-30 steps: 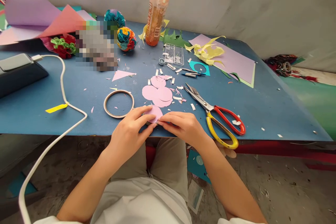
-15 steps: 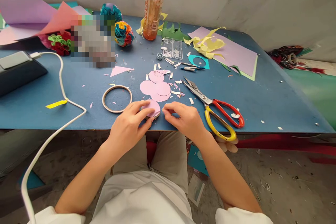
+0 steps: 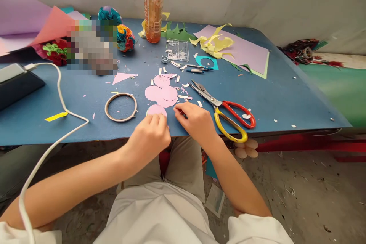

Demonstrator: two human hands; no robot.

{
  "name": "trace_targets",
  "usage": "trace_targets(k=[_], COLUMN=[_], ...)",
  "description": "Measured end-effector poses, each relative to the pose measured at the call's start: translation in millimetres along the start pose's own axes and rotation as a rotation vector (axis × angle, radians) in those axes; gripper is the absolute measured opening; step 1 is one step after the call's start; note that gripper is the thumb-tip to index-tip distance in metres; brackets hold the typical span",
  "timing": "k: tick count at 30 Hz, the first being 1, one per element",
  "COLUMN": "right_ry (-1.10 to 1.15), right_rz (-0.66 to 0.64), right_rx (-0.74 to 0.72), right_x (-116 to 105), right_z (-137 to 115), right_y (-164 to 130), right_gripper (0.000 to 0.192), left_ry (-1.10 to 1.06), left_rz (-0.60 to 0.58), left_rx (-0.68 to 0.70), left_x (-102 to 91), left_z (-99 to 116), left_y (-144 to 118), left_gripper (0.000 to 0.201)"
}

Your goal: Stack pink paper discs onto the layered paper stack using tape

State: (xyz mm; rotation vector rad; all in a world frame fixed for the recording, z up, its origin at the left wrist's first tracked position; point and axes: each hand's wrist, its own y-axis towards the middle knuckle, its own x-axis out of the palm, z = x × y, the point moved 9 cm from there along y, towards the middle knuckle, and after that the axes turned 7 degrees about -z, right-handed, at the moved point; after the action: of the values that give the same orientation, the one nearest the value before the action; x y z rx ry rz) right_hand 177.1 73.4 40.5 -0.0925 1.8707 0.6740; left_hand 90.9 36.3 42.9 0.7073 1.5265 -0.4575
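A pink paper circle (image 3: pixel 156 109) lies near the table's front edge. My left hand (image 3: pixel 153 131) is closed over its near side, fingers curled together; the fingertips and whatever they grip are hidden. To the right, my right hand (image 3: pixel 196 120) has its thumb and forefinger pinched at a pale speck too small to name. Just beyond both hands, several more pink paper circles (image 3: pixel 168 93) overlap, with small white strips and pink slivers around them. A tape roll ring (image 3: pixel 106 111) rests left of my left hand. Large scissors (image 3: pixel 219 103) with red and yellow handles lie partly open, right of my right hand.
An orange drink bottle (image 3: pixel 153 11) stands at the back. A white cable (image 3: pixel 59 84) crosses the left side. Ruffled paper balls (image 3: pixel 126 38), yellow paper scraps (image 3: pixel 219 44), lilac sheets (image 3: pixel 248 53), pens (image 3: pixel 197 70) and a blue paper cut-out (image 3: pixel 213 64) are farther back.
My left hand has shifted from holding the pink circle's sides to curling over its near edge. My right hand stays pinched nearby. The whole view has shifted slightly.
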Motion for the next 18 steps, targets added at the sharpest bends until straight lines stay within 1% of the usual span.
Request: trace_targets(k=[1, 2, 4, 6, 9, 12, 14, 18], right_ry=[-0.035, -0.054, -0.048, -0.018, 0.024, 0.055, 0.066, 0.094], right_rz=[0.022, 0.045, 0.081, 0.102, 0.118, 0.117, 0.112, 0.121], right_rx=[-0.005, -0.008, -0.016, -0.029, -0.014, 0.019, 0.022, 0.052], right_x=[-1.5, -3.5, -8.1, -13.4, -21.8, -27.4, -28.7, -28.4], right_z=[0.7, 2.0, 5.6, 8.5, 12.3, 14.3, 12.9, 10.1], right_y=[-1.0, -2.1, -4.4, -6.9, -11.9, -18.8, -24.4, -34.1], right_gripper=[0.015, 0.016, 0.017, 0.020, 0.021, 0.015, 0.014, 0.010], left_ry=[-0.091, -0.188, -0.386, -0.559, -0.734, -0.817, -0.820, -0.746], left_rz=[-0.060, -0.094, -0.134, -0.185, -0.259, -0.293, -0.304, -0.297], left_rx=[-0.014, -0.039, -0.108, -0.130, -0.137, -0.156, -0.169, -0.204], left_x=[1.3, 1.1, 1.2, 4.7, 11.2, 14.1, 14.3, 13.5], left_z=[-9.9, -21.4, -45.1, -58.6, -64.6, -64.8, -64.0, -64.6], left_y=[5.5, 10.4, 17.9, 22.8, 25.5, 25.3, 25.3, 26.7], left_gripper=[0.028, 0.023, 0.016, 0.014, 0.012, 0.014, 0.018, 0.023])
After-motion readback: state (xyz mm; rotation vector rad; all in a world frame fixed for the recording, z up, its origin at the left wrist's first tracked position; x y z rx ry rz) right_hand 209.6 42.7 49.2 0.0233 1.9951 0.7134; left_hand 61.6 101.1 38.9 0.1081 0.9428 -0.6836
